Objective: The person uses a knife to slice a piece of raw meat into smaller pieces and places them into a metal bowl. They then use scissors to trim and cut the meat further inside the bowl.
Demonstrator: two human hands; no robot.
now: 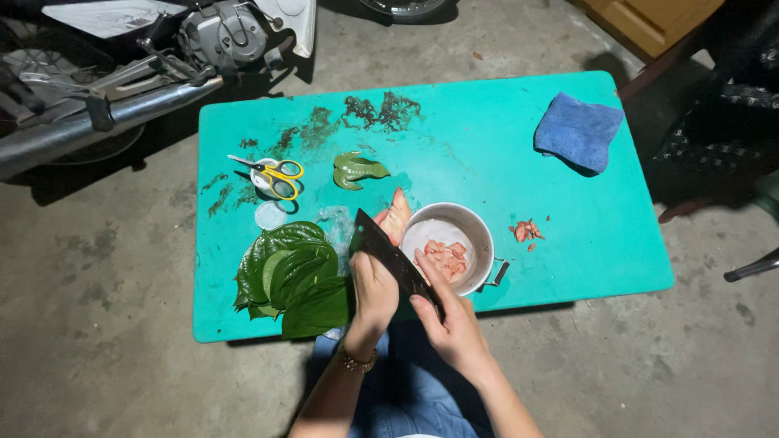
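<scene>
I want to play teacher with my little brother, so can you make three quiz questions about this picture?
1. True or false: the yellow-handled scissors lie on the turquoise table.
2. What holds the pinkish slices: A the round metal pot, B the folded blue cloth, C the pile of green leaves?
3. Fill in: the left hand and right hand hold a dark broad ____.

Key: 1 true; 2 A; 3 knife.

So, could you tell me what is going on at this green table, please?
A person sits at the green table with both hands on a dark cleaver. The left hand also holds a pale orange piece against the blade; the right hand grips the handle end. A metal pot holds cut pieces, beside stacked green leaves and yellow scissors.
</scene>
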